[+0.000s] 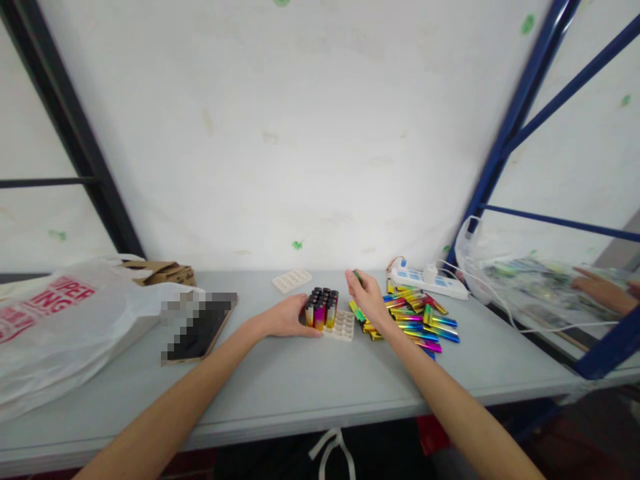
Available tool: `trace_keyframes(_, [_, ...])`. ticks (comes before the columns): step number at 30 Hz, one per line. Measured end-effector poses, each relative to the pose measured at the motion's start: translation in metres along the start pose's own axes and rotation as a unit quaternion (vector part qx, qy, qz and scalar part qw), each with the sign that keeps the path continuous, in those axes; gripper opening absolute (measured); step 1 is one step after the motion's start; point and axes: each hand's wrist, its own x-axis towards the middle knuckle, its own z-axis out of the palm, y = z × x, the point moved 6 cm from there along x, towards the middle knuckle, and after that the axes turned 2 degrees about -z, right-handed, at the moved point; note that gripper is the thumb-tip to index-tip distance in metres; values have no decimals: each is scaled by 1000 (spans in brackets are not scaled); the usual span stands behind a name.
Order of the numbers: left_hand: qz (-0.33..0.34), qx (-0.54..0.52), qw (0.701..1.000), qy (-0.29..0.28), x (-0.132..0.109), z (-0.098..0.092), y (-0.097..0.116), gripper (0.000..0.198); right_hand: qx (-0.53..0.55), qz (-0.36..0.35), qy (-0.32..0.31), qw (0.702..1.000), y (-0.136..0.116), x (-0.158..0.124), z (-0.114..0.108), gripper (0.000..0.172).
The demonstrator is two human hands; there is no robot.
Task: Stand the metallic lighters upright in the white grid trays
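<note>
In the head view, my left hand (286, 316) sits at the centre of the frame, thumb in front and fingers behind, curved around the left side of the upright lighters (321, 308). It touches them, but I cannot tell whether it grips or only rests there. They stand close together, black ends up, in the left part of a pale tray (345, 325); cells show at its right.

My right hand (367, 293), just right of centre, is raised with its fingertips together on a small green thing (357, 275), perhaps a lighter; the fingers hide most of it. Below and right of that hand I see a heap of loose lighters (417, 327) on the grey table (300, 393), with a power strip (450, 286) behind. A second tray (292, 281) lies behind my left hand. A dark tablet (210, 333) and a white bag (55, 333) fill the lower left. At the right edge, another person's hand (597, 288) shows.
</note>
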Motion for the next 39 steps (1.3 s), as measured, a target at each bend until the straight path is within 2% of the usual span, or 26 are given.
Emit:
trace_keyframes(3, [-16,17,1000,-1,1,1,-5,71,-97,-18,29,995,-1,-7,-5,49])
trace_keyframes(6, [-23,14,1000,-6,2,2,-8,71,-127,-11,40,991,0,-9,-5,41])
trace_keyframes(11, [-22,5,1000,-3,2,1,-10,71,-116,-3,37,993,-3,-10,-3,36])
trace_keyframes(19, [-23,1,1000,0,1,1,-13,70,-114,-18,20,993,-9,-11,-1,47])
trace_keyframes(25, [-23,5,1000,-1,1,1,-10,70,-124,-15,18,992,-7,-11,0,36])
trace_keyframes(28, [-26,8,1000,2,0,0,-7,70,-124,-18,17,992,-6,-11,1,37])
trace_keyframes(31, [-30,6,1000,2,0,-1,-4,71,-125,-28,4,992,-8,-12,1,41])
trace_keyframes(35, [-25,1,1000,4,0,-2,0,70,-111,-38,-25,993,-14,-14,2,32])
trace_keyframes(37, [-19,-1,1000,1,0,-2,1,70,-100,-56,-42,992,-21,-15,2,30])
trace_keyframes(39, [-18,-3,1000,-3,0,-2,2,69,-110,-109,-39,987,-32,-15,0,29])
